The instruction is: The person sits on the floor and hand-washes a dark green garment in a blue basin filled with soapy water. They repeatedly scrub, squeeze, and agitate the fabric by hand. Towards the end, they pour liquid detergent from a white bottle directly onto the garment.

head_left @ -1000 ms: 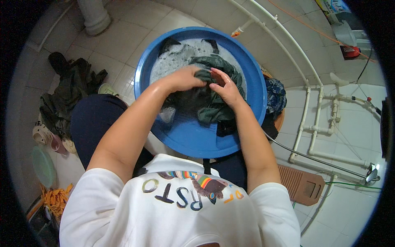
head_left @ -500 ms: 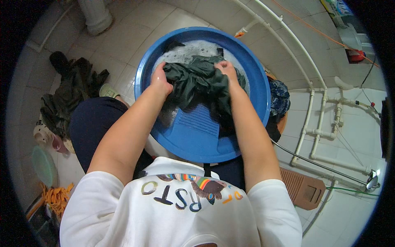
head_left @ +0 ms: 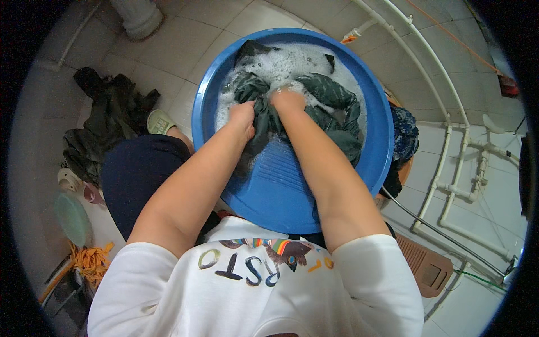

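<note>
Here, both hands work low in a round blue basin, close beside each other but not touching, a fold of wet cloth running between them. The left hand is closed on the near left part of a dark green garment, its knuckles above the water. The right hand reaches a little farther in, its fingers down among the suds and the cloth, so I cannot tell whether they grip anything. The garment lies half-sunk in the foamy water, bunched up to the left of the hands and spread in puffy folds to the right, toward the basin's right wall. A darker piece of cloth sticks up from the foam by the far left wall, and the ridged washboard surface of the basin slopes up toward the person, between the forearms. To the right, a blue patterned cloth sits over an orange tub, near white pipes along the wall; a brown washboard lies nearer the person. On the left, a heap of dark clothes rests on the tiles, near the person's pale green clog.
</note>
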Tool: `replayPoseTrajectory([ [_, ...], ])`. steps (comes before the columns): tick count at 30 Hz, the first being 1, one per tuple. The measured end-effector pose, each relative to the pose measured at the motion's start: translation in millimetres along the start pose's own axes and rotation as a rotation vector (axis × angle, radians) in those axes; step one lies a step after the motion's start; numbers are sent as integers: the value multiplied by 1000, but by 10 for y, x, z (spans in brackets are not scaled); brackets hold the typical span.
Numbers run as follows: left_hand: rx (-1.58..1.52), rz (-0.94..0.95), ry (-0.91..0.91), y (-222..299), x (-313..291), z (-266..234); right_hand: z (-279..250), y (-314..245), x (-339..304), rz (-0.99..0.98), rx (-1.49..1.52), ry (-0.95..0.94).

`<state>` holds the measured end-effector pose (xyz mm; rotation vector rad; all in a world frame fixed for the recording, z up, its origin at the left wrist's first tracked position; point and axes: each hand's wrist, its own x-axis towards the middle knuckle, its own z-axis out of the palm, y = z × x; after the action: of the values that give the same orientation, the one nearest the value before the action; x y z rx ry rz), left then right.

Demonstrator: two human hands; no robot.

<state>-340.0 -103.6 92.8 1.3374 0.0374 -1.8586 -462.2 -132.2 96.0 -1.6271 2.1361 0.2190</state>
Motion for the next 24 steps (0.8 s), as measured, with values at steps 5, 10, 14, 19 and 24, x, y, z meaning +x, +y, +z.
replayPoseTrajectory([
  [5, 56, 6, -172, -30, 119, -17, 324, 230, 254, 90, 271, 153],
  [10, 118, 282, -279, 138, -274, 195, -275, 222, -409, -300, 467, 233],
  [14, -116, -219, -453, 252, -443, 204, -495, 101, -1300, -713, 360, 519],
  [19, 294, -305, -366, 240, -620, 213, -378, -107, -1662, -877, 469, 578],
  [24, 159, -104, -490, -50, -479, 19, -404, -253, -1530, -863, 409, 891],
])
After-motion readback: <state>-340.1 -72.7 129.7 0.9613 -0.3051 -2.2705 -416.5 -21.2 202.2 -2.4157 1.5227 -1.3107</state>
